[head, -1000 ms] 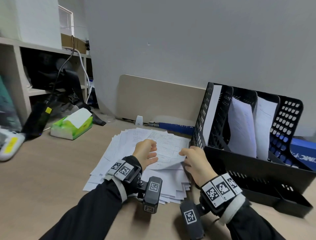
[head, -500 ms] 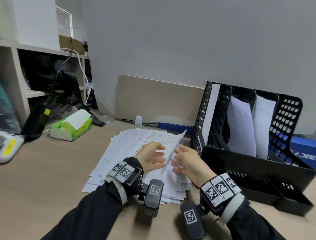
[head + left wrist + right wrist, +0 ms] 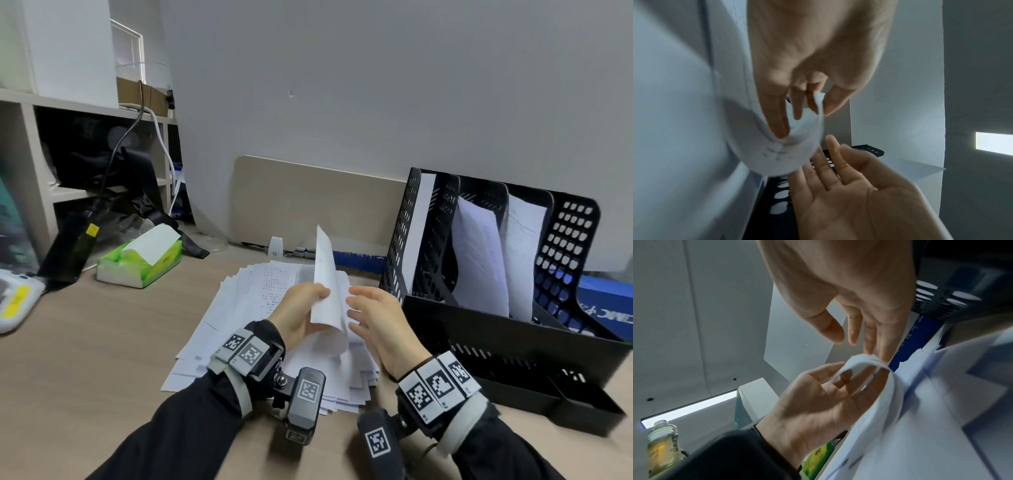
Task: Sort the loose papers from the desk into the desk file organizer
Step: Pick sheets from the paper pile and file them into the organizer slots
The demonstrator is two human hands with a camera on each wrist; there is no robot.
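Observation:
A fanned stack of loose papers (image 3: 236, 308) lies on the desk in front of me. My left hand (image 3: 322, 296) pinches one white sheet (image 3: 325, 267) and holds it upright and curled above the stack. The left wrist view shows the thumb and fingers of the left hand (image 3: 818, 104) gripping the sheet (image 3: 785, 154). Just right of the sheet is my right hand (image 3: 356, 305), fingers straight, holding nothing; its fingertips (image 3: 830, 142) reach the paper's curl. The black mesh file organizer (image 3: 496, 346) stands to the right, with papers (image 3: 479, 253) upright in its slots.
A green tissue box (image 3: 144, 263) sits at the left, with a shelf unit (image 3: 24, 154) full of cables behind it. A beige board (image 3: 308, 202) leans on the wall. A blue box (image 3: 603, 301) lies behind the organizer. A bottle (image 3: 659, 443) shows in the right wrist view.
The top sheet has gone from lying on the stack to standing upright. My left hand has taken hold of it, and my right hand has let go of its corner and opened.

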